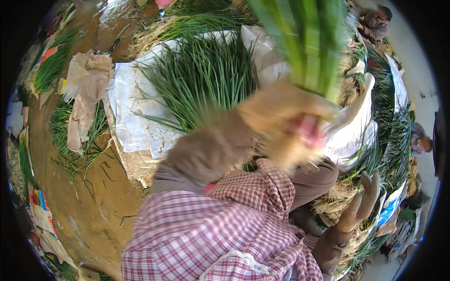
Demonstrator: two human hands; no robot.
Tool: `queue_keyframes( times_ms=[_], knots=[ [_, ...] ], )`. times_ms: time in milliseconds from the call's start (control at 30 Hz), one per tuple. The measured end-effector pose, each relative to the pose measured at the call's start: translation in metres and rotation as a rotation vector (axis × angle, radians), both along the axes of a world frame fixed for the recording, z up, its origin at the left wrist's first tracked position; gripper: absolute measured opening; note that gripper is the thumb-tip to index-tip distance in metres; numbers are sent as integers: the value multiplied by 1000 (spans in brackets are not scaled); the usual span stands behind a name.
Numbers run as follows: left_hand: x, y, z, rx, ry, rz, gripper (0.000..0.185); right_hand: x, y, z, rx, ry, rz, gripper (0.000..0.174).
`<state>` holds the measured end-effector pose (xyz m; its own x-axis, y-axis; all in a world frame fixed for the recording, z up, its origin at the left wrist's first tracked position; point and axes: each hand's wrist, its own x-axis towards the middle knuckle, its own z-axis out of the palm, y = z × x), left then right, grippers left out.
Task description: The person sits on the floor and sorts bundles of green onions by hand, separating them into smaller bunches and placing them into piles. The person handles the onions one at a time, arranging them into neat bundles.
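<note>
My left hand (277,105), in a tan glove and blurred by motion, is shut on a bunch of green onions (309,45). Their green leaves rise towards the top of the head view, while the reddish-white bases and pale roots (291,147) hang below my fist. At the lower right, my gloved right hand (358,203) is open with its fingers apart and nothing visible in it. It is close to piled onions with straw-coloured roots (335,196). Beyond my left forearm, a thick heap of green onions (207,70) lies on white woven sacking (135,109).
A brown crumpled sack (86,95) lies on loose onion leaves on the wet brown floor (95,217). More green onions (390,123) run along the right side past a white sack (355,137). Two people (376,23) sit at the far right. Plaid cloth (211,232) covers my lap.
</note>
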<state>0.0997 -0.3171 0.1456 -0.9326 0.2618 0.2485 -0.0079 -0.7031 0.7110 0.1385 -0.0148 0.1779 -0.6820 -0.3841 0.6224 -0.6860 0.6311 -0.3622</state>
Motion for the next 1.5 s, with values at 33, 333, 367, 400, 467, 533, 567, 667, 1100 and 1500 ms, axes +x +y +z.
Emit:
queue_keyframes(
  times_ms=[33, 333, 367, 400, 467, 533, 567, 667, 1100, 1500],
  knots=[
    [8, -28, -21, -61, -19, 95, 21, -1, 16, -6, 23, -117, -113, 48],
    [158, -50, -328, 208, -1107, 328, 26, -8, 127, -105, -17, -583, -592, 40],
    [170, -31, -358, 246, -1193, 469, 30, -6, 131, -113, 52, -577, -542, 40],
    [183, -30, -381, 187, -1187, 452, 37, -4, 134, -118, 105, -569, -534, 40],
    [193, -32, -410, 122, -1212, 361, 52, 0, 136, -125, 227, -554, -488, 40],
    [196, -40, -415, 53, -1268, 304, 70, 1, 136, -128, 183, -682, -538, 40],
    [196, -46, -411, -55, -1354, 247, 79, 1, 135, -129, 139, -691, -530, 40],
    [192, -57, -390, -227, -1510, 211, 117, 2, 134, -131, -50, -742, -490, 39],
    [136, -83, -400, -205, -1471, 289, 89, 35, 183, -98, 177, -612, -563, 33],
    [-26, -49, -351, -698, -1128, 146, 62, 355, 350, -118, -190, -602, -1641, 42]
  ],
)
